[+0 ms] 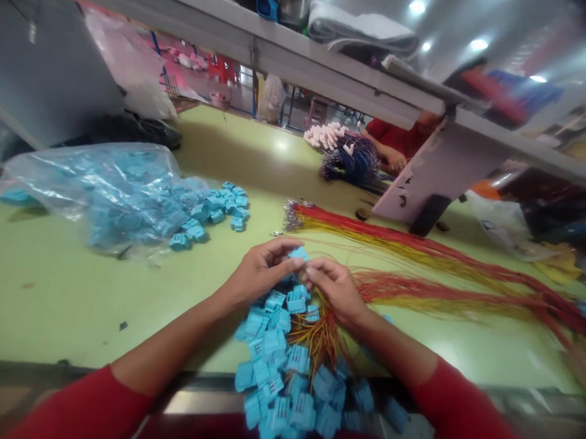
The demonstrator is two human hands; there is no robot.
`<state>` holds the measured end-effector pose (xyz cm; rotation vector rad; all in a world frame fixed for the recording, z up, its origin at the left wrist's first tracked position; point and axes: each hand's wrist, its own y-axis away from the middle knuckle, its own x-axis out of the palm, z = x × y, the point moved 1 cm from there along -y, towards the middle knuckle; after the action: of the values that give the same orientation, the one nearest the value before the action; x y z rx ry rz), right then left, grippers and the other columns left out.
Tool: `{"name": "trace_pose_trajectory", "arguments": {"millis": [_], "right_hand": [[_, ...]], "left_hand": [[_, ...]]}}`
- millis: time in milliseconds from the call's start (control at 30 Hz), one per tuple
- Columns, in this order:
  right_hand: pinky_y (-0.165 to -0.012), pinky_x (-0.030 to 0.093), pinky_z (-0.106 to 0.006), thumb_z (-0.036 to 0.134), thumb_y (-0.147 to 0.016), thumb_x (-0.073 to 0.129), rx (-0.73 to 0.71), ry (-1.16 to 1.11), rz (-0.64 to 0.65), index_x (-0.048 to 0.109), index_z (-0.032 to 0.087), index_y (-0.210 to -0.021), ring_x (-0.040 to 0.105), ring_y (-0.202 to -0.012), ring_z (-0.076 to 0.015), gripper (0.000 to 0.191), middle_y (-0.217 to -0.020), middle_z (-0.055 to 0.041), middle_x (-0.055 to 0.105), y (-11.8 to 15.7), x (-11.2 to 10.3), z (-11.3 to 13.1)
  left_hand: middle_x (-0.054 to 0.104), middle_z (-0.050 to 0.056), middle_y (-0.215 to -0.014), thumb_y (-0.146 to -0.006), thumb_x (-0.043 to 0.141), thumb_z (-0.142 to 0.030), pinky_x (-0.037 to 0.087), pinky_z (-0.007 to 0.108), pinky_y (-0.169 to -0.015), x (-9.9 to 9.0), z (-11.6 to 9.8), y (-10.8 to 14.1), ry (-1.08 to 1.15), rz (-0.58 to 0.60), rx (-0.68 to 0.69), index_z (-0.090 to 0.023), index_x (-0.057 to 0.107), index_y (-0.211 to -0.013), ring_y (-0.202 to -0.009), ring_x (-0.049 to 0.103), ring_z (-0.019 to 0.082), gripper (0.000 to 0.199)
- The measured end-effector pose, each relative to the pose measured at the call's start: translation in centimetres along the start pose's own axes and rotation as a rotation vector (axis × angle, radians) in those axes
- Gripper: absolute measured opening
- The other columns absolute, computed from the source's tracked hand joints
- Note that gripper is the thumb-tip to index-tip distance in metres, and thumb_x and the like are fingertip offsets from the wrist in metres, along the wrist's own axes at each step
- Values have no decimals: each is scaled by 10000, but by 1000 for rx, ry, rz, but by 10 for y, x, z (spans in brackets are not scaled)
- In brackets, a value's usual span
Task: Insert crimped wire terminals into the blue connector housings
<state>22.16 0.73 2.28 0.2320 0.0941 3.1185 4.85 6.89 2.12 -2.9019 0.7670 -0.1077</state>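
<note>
Blue plastic connectors point(298, 360) heap at the near edge of the green surface point(83, 306). Left hand point(261, 269) pinches one connector point(299, 253) up above them; right hand point(335, 290) closes against it, its grip hidden, with red-and-yellow wires point(327, 338) running beneath.

a green workbench point(58, 301) under a clear plastic bag of blue connectors point(92, 196), loose blue connectors point(275, 369), red and yellow wires point(421, 253)

The blue connectors point(298, 360) are matt plastic; the polythene bag point(92, 196) beyond them is thin and glossy. The green desk point(73, 300) beneath them is smooth and glossy.
</note>
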Motion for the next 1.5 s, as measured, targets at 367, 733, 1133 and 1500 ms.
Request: {"name": "trace_pose_trajectory", "arguments": {"millis": [367,733,1133,1500], "right_hand": [[-590,456,-252,490,-731,860,15,-20,38,716,212,-752,565,-558,-117,314,-646,13,677,1,-4,7],[-527,425,-236,508,-744,861,58,216,120,693,187,-726,563,-575,-145,363,-637,-27,655,-11,-22,-4],[-435,446,-233,503,-604,913,250,192,-10,696,219,-799,521,-481,-146,407,-617,-1,632,-12,-26,-34],[-446,414,-220,544,-639,893,203,258,9,672,214,-745,477,-488,-127,410,-602,12,590,-11,-25,-31]], "left_hand": [[702,14,-766,-935,647,-508,475,253,-596,-3,-11,-16,1,200,-142,-189,707,-904,-588,595,114,326],[688,35,-813,-823,743,-344,521,277,-696,-2,6,-12,100,91,4,-167,697,-1052,-719,633,137,293],[729,88,-1096,-845,690,-379,538,348,-899,-19,0,3,-235,213,225,-190,685,-1145,-974,664,219,355],[729,139,-1231,-885,701,-417,531,400,-990,-20,1,6,-370,94,256,-173,693,-1206,-1104,679,260,403]]}}
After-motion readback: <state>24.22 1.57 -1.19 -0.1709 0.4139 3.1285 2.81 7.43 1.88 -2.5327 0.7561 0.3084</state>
